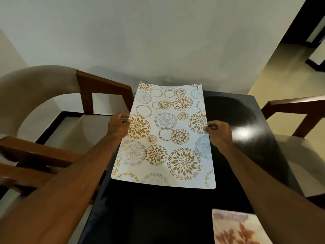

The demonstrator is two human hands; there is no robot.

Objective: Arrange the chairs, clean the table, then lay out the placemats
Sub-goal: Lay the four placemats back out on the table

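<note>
A white placemat [165, 134] printed with gold and grey flower circles is held over the glossy black table [175, 217]. My left hand [118, 125] pinches its left edge and my right hand [219, 132] pinches its right edge. The mat sags a little between them, its far end reaching toward the wall. A second placemat [239, 228] with a reddish leaf print lies on the table at the lower right, partly cut off by the frame.
A beige cushioned chair with wooden arms [103, 88] stands at the table's left side. Another wooden-armed chair [299, 106] stands at the right. A pale wall [158, 41] runs behind the table's far edge. Tiled floor [281, 67] opens at the right rear.
</note>
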